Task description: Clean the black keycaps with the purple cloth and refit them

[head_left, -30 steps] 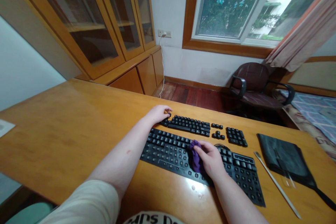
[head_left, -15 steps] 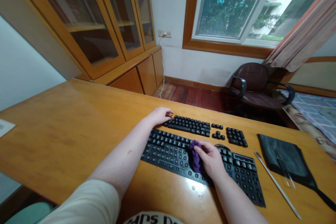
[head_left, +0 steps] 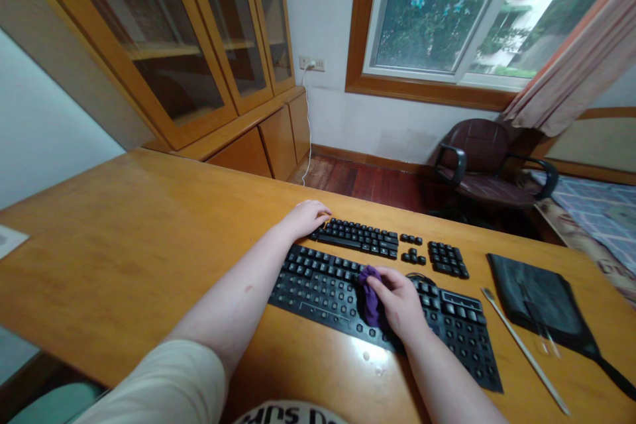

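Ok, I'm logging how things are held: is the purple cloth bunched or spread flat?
Bunched: the purple cloth forms a crumpled wad in the right hand, over the keyboard.

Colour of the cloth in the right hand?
The cloth is plain purple; it shows best in the head view, held in the right hand.
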Demonstrator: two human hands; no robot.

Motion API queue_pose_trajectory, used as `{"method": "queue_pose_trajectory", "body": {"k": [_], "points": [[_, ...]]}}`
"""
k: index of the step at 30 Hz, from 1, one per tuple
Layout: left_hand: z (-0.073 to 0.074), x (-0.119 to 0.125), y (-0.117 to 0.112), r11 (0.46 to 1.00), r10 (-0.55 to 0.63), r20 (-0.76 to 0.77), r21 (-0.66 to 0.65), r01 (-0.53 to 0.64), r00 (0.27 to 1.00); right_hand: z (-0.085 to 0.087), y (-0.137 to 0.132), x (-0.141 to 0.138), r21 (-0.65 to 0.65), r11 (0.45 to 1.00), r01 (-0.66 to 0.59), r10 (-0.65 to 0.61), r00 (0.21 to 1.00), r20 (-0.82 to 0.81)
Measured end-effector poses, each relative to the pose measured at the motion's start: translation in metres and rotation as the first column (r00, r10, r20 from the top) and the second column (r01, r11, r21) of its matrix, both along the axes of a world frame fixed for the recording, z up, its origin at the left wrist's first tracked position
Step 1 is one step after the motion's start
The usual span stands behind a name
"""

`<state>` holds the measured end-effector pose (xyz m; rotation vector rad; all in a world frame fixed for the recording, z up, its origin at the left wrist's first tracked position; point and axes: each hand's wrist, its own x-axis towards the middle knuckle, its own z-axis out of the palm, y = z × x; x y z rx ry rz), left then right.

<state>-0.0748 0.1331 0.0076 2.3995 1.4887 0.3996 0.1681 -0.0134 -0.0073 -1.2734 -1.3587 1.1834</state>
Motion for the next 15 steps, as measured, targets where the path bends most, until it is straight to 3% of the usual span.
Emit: {"method": "queue_pose_trajectory", "body": {"k": [5,15], "points": [[-0.0004,0.0062,-0.0041,0.998,-0.057,-0.077,0.018,0.058,0.995,0.001,0.0002,-0.0003,0.006,1.0,0.009,-0.009,1.0,-0.001],[-0.0009,0.0038,-0.003,0.994,0.049,-0.101,0.1,-0.039,0.994,0.0004,0.0,-0.0013,0.0,1.0,0.015,-0.015,1.0,-0.015]]}}
